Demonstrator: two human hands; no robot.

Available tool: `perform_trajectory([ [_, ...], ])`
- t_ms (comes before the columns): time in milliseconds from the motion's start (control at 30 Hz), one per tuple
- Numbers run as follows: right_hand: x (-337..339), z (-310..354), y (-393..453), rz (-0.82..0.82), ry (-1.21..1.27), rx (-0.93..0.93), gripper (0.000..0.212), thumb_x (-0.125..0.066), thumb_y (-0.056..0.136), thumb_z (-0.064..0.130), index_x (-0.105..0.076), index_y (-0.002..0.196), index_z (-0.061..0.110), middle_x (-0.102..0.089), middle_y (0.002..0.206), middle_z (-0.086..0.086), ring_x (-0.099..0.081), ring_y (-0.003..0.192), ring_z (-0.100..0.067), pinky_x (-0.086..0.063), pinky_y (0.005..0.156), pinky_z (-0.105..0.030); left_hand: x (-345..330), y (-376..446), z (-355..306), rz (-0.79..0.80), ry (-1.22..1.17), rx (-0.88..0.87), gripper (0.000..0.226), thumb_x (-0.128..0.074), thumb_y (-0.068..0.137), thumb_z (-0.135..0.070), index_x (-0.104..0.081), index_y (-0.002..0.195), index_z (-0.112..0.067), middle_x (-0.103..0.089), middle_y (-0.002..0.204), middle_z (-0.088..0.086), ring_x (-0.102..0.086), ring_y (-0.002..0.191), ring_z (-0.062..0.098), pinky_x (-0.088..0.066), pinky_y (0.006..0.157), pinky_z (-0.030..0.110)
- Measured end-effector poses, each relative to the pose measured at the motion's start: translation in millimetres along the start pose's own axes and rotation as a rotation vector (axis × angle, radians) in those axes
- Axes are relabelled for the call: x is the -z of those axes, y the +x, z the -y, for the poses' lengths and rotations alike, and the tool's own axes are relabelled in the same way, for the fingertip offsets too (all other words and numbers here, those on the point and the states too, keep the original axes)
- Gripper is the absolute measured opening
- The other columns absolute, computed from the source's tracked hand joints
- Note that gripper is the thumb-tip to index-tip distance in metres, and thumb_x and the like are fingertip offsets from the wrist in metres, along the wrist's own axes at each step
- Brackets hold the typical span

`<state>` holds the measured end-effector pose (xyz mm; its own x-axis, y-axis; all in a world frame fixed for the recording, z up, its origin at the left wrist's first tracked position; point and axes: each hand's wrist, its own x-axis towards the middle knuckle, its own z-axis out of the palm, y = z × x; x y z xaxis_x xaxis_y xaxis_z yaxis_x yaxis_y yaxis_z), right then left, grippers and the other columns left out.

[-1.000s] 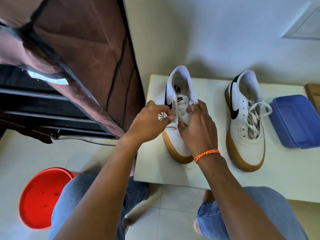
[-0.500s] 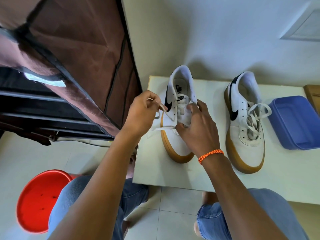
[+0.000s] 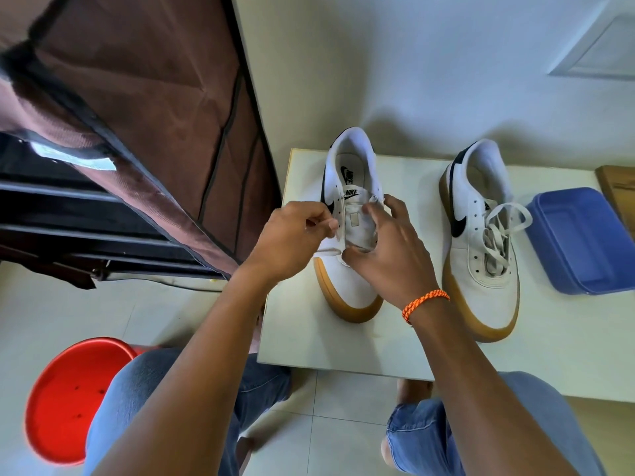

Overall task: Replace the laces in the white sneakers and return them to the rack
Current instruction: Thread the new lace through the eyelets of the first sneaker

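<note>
Left hand (image 3: 292,240): fingers curled, pinching a white lace (image 3: 328,251) at the left side of the near sneaker (image 3: 350,235). Right hand (image 3: 388,249): fingers spread and bent over the same sneaker's tongue, thumb at its lower eyelets. Near sneaker: close to the left edge of the white surface (image 3: 549,338). Second sneaker (image 3: 481,242): laced, to the right, apart. Blue tub (image 3: 584,238): just beside it. Rack (image 3: 137,132): left, near the surface's edge. Red stool (image 3: 72,400): on the floor, lower left.
</note>
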<state>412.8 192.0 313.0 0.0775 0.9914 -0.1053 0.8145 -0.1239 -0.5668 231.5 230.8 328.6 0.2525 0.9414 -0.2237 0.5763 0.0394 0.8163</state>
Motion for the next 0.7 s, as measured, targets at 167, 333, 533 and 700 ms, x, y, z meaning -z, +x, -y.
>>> perform_trajectory([
  [167, 1.6, -1.6, 0.2, 0.015, 0.011, 0.023, 0.079, -0.082, 0.078, 0.049, -0.046, 0.146, 0.031, -0.03, 0.159, 0.005, -0.065, 0.11, -0.031, -0.051, 0.079, -0.035, 11.4, 0.0, -8.2, -0.032, -0.482, -0.009, 0.022, -0.056, 0.109, -0.013, -0.067, 0.093, -0.002, -0.081, 0.099, 0.008, -0.076, 0.092, 0.022, -0.058, 0.086, 0.038],
  [333, 4.2, -2.9, 0.3, 0.035, 0.036, 0.047, 0.081, -0.084, 0.079, 0.05, -0.046, 0.148, 0.032, -0.028, 0.16, 0.003, -0.061, 0.119, -0.031, -0.055, 0.087, -0.039, 8.6, 0.1, -6.9, -0.071, -0.231, 0.07, 0.019, -0.059, 0.107, -0.04, -0.061, 0.103, -0.022, -0.078, 0.087, -0.001, -0.071, 0.075, 0.016, -0.054, 0.065, 0.037],
  [533, 11.1, -7.4, -0.3, 0.127, 0.09, 0.05, 0.09, -0.088, 0.076, 0.045, -0.043, 0.153, 0.037, -0.019, 0.165, 0.007, -0.049, 0.136, -0.026, -0.053, 0.1, -0.042, -10.1, -2.0, 3.0, 0.029, 0.271, 0.048, 0.025, -0.066, 0.1, -0.051, -0.068, 0.084, -0.032, -0.07, 0.084, -0.009, -0.065, 0.076, 0.013, -0.047, 0.064, 0.032],
  [700, 13.6, -8.7, -0.3, 0.146, 0.1, 0.041, 0.095, -0.09, 0.076, 0.045, -0.043, 0.157, 0.031, -0.016, 0.168, 0.007, -0.046, 0.141, -0.026, -0.051, 0.106, -0.041, -1.9, 0.9, 0.7, 0.028, 0.04, -0.014, 0.021, -0.067, 0.104, -0.029, -0.072, 0.085, -0.022, -0.072, 0.079, -0.01, -0.062, 0.07, 0.002, -0.046, 0.069, 0.026],
])
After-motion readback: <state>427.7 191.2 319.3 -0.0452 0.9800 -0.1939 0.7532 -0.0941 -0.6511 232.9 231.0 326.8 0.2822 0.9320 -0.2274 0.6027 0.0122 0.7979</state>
